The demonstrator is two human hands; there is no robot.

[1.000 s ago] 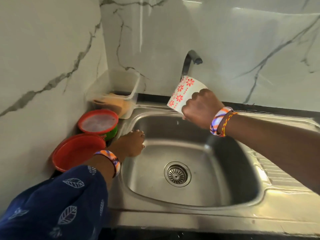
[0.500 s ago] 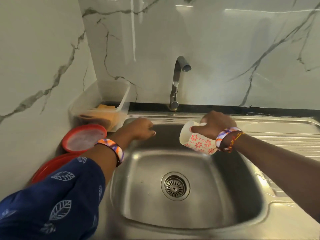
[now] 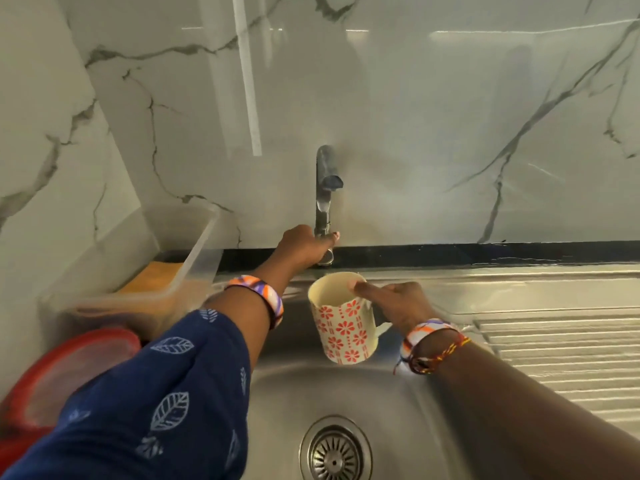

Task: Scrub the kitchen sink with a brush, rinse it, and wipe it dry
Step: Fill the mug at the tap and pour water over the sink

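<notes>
Looks like the rinse step, or at least the fetching-water part of it. The person's left hand (image 3: 304, 247) is up at the base of the faucet (image 3: 325, 188), fingers curled round the lever at the bottom, so probably about to turn the water on. No water is visibly running from the spout right now.

Right hand (image 3: 398, 304) holds a floral mug (image 3: 341, 320) by the handle side, thumb hooked over the rim, mouth up and tilted a bit toward the camera. It hangs over the back part of the stainless sink (image 3: 391, 403), just below and in front of the spout. The mug looks empty, can't be totally sure though.

The drain strainer (image 3: 335, 453) sits at the bottom of the basin. No brush in view.

Next move, by my guess: open the tap, line the mug up under the spout, fill it, then pour round the basin walls. The mug isn't straight under the spout, so it'd want nudging back a touch.
</notes>
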